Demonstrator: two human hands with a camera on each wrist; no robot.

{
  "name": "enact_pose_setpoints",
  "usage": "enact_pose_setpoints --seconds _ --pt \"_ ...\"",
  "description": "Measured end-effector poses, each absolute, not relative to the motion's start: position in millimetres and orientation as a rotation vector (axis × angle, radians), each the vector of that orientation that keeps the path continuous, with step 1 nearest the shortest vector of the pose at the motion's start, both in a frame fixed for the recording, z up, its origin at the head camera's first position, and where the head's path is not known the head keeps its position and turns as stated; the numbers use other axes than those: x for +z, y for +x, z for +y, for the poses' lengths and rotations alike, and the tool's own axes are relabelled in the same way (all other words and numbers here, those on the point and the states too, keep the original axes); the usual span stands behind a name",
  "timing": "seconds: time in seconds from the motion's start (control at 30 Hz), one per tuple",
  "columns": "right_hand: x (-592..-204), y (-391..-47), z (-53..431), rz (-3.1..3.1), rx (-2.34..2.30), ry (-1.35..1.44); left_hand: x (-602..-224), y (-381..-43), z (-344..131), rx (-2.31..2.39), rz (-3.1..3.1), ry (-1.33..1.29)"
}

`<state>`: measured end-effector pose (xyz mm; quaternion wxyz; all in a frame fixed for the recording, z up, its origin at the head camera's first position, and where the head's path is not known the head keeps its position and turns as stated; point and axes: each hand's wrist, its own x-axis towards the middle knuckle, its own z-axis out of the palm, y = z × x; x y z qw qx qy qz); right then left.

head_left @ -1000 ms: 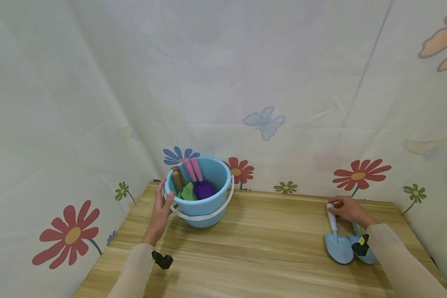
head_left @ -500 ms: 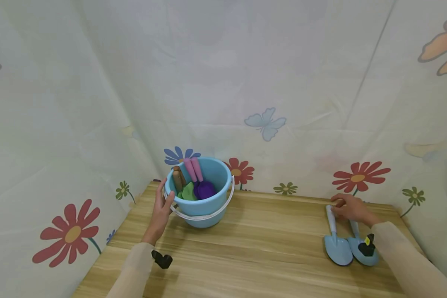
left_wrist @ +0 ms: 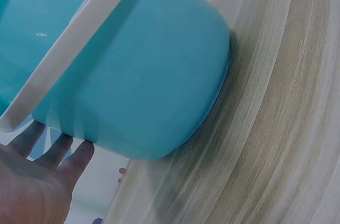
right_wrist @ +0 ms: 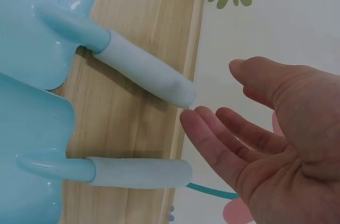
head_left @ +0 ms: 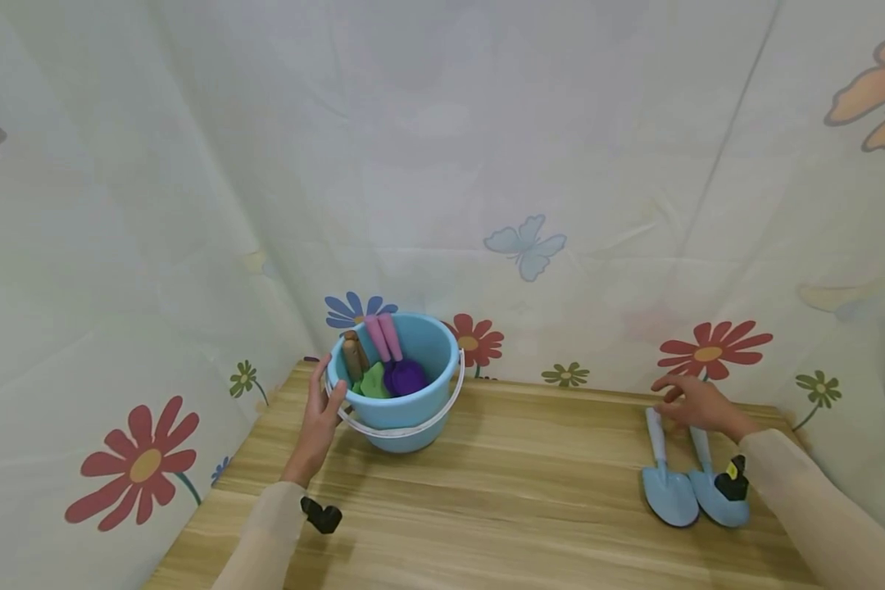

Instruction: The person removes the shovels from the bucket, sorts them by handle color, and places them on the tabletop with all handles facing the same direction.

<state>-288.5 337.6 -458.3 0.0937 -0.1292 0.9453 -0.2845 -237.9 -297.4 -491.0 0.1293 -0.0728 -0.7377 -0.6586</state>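
The left blue shovel (head_left: 671, 496) lies on the wooden table (head_left: 531, 475) with its blade toward the person and the end of its pale handle just beside the fingertips of the right hand (head_left: 699, 407). Whether a fingertip touches that handle I cannot tell. The right blue shovel (head_left: 709, 493) lies parallel, a little further right, its handle end below the palm and its blade partly hidden by the black wrist device (head_left: 732, 479). The blades sit edge to edge, nearer the body than the fingers, and both handles reach the far edge of the table. The right hand holds nothing: thumb and fingers stand apart in a wide gap, the fingers slightly bent.

Well to the left of that hand, the light blue bucket (head_left: 406, 407) stands upright. The left hand (head_left: 319, 422) rests against its outer left side, fingers extended along the wall and thumb near the rim. To the right of this thumb, inside the bucket, are brown handles (head_left: 351, 358), a green piece (head_left: 374, 381), purple scoops (head_left: 409, 378) and two pink handles (head_left: 388, 336). The white bail (left_wrist: 69, 49) hangs down across the near side.

Beyond both hands, behind the table, hangs a pale cloth (head_left: 413, 164) printed with flowers and butterflies.
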Motion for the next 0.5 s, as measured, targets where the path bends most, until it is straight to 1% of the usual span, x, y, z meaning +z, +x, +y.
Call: enact_pose_setpoints --seconds 0.23,0.5 --pt "-459 -292 335 2.823 -0.833 -0.458 -492 -239 -298 -1.913 -2.145 -0.213" --pt "-448 -295 323 2.936 -0.738 -0.664 -493 -240 -299 -1.905 -2.15 -0.212"
